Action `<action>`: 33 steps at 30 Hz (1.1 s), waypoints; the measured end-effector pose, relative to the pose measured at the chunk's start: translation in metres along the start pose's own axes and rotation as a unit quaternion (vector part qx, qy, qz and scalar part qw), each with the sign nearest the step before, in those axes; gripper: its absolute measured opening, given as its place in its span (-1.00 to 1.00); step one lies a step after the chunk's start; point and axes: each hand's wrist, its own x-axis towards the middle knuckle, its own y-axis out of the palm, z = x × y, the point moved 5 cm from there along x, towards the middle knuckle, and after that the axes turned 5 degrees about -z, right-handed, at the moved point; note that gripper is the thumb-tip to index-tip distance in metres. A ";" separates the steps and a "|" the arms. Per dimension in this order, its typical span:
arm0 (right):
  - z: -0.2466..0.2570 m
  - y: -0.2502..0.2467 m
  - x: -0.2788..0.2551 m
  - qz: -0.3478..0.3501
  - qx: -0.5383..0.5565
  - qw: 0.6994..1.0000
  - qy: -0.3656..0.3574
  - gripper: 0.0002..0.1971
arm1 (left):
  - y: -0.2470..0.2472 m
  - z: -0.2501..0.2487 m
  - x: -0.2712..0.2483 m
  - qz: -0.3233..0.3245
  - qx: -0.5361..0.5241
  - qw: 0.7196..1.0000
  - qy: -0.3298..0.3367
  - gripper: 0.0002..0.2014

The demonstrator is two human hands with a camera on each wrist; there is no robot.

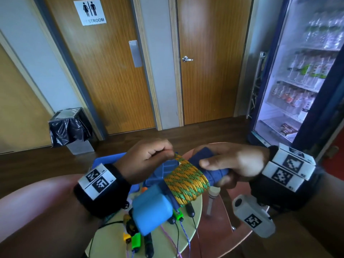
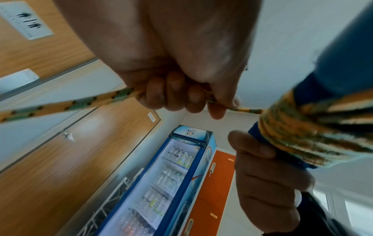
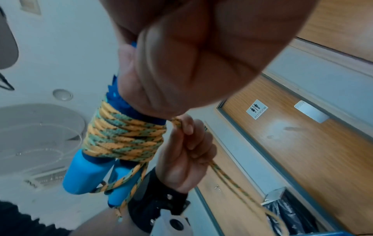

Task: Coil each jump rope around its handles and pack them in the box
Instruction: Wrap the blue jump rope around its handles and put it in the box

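A yellow-and-green braided jump rope [image 1: 186, 180] [image 2: 306, 131] [image 3: 123, 137] is wound in many turns around its two blue handles [image 1: 152, 207] [image 3: 88, 172], held up over the table. My right hand [image 1: 229, 162] [image 3: 167, 83] grips the dark blue end of the handles. My left hand [image 1: 149, 161] [image 2: 181, 94] [image 3: 187, 153] pinches the loose rope strand right beside the coil, and the free tail runs out behind the fist. The blue box [image 1: 109, 159] lies partly hidden under my left wrist.
Several other jump ropes with black, green and yellow handles [image 1: 137, 239] lie on the round pale-green table [image 1: 197, 207]. A clear tube [image 1: 212, 198] stands near its right edge. A bin with a black bag [image 1: 68, 127], wooden doors and a drinks fridge [image 1: 301, 71] stand beyond.
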 end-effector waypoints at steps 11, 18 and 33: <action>-0.006 -0.011 0.018 -0.229 0.209 0.939 -0.152 -0.40 | 0.078 0.004 -0.032 -0.185 -0.399 0.818 -0.371 -0.58; -0.009 -0.011 0.028 -0.403 0.165 0.890 -0.138 -0.72 | 0.063 0.001 -0.031 -0.238 -0.333 0.849 -0.335 -0.80; -0.003 0.008 0.092 -0.563 -0.119 0.801 -0.166 -0.74 | 0.012 0.023 -0.065 -0.186 -0.139 0.921 -0.313 -0.63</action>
